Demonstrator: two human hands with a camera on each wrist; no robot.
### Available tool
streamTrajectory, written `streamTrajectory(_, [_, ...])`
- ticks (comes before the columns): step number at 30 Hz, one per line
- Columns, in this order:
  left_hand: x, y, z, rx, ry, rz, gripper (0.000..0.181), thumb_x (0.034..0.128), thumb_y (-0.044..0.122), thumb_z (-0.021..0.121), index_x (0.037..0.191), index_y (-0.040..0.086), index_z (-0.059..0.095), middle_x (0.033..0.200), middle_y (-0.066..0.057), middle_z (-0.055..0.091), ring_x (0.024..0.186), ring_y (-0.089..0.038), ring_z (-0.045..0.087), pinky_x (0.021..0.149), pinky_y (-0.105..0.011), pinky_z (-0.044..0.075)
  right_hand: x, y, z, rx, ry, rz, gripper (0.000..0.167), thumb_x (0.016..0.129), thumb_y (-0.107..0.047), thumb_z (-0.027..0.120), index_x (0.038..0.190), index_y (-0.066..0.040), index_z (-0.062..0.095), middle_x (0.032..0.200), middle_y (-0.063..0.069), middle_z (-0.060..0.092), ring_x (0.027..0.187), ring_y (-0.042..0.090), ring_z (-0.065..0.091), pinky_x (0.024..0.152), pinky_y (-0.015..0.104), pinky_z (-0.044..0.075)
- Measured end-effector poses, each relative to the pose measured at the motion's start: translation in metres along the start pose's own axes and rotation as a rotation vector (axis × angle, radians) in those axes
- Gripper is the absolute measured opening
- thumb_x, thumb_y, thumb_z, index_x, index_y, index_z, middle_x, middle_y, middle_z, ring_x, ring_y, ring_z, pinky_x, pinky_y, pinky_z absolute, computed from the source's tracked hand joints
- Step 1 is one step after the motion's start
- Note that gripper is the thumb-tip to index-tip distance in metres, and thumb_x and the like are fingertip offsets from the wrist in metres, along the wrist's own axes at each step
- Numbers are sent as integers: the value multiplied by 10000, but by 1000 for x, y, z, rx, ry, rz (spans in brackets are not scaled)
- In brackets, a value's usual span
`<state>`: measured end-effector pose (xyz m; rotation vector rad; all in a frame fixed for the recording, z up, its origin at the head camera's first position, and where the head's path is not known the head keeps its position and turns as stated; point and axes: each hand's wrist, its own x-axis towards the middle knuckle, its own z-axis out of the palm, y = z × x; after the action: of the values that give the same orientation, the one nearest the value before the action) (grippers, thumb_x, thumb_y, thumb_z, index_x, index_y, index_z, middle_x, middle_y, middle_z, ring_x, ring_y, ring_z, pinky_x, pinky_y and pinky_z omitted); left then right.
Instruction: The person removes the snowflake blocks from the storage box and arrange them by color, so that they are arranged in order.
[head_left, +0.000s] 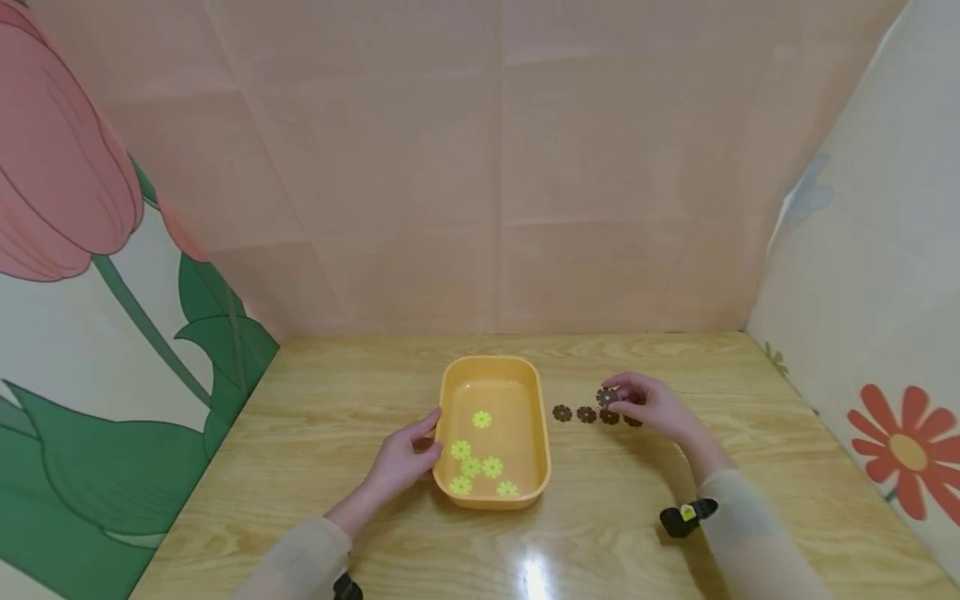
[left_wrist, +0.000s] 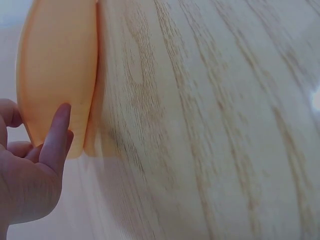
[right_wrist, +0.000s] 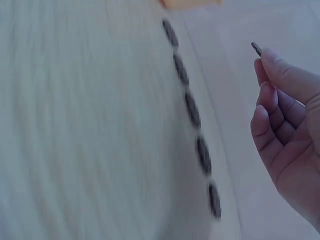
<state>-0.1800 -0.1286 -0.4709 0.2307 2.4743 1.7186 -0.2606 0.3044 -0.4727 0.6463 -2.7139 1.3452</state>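
My right hand (head_left: 660, 408) pinches a dark brown flower-shaped disc (head_left: 606, 397) between thumb and fingertips, raised above the table. In the right wrist view the held disc (right_wrist: 256, 48) shows edge-on. Beneath it, a row of several similar brown discs (head_left: 586, 414) lies on the wood; the hand partly hides the right end. At the left side of an orange-yellow tray (head_left: 491, 502), my left hand (head_left: 401, 458) holds the rim and outer wall. In the left wrist view, one finger (left_wrist: 60, 122) lies against the tray's outer wall (left_wrist: 60, 55). Inside the tray lie several yellow-green flower-shaped discs (head_left: 482, 419).
The wood-grain table (head_left: 337, 375) runs back to a pink cloth backdrop (head_left: 390, 208). Flower-printed panels stand at left (head_left: 247, 333) and right (head_left: 847, 333). A black wrist device (head_left: 686, 517) is strapped by the right sleeve.
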Motion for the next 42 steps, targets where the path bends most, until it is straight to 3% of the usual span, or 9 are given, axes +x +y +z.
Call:
streamTrajectory(12, [2,-2,0,12,3,9,558,949,68,637,1478,74,458,1477,-181,466,1080,-289,600,689,-298,621,-38,53,-37,-63,71,62,323,907,-87,717,1198,25,633,903,60,642,768,75,575,616,222,531])
streamTrajectory(20, [3,-5,0,23,-5,-6,563,954,82,631,1487,92,451,1470,-181,473,1070,-280,599,687,-309,624,-56,72,-49,-95,118,103,335,900,-91,727,1190,42,627,881,43,619,733,61,544,560,227,511])
streamTrajectory(30, [2,-5,0,6,-4,3,564,950,68,626,1485,74,446,1465,-209,468,1068,-291,599,686,-308,625,-65,86,-58,-139,130,131,316,894,-87,733,1163,54,643,936,93,643,785,13,545,639,161,481])
streamTrajectory(42, [1,-4,0,-17,-5,-8,571,949,71,629,1488,79,442,1456,-222,472,1028,-268,614,679,-308,626,-65,97,-60,-206,139,128,288,890,-116,748,1125,25,661,883,33,627,753,34,539,630,170,470])
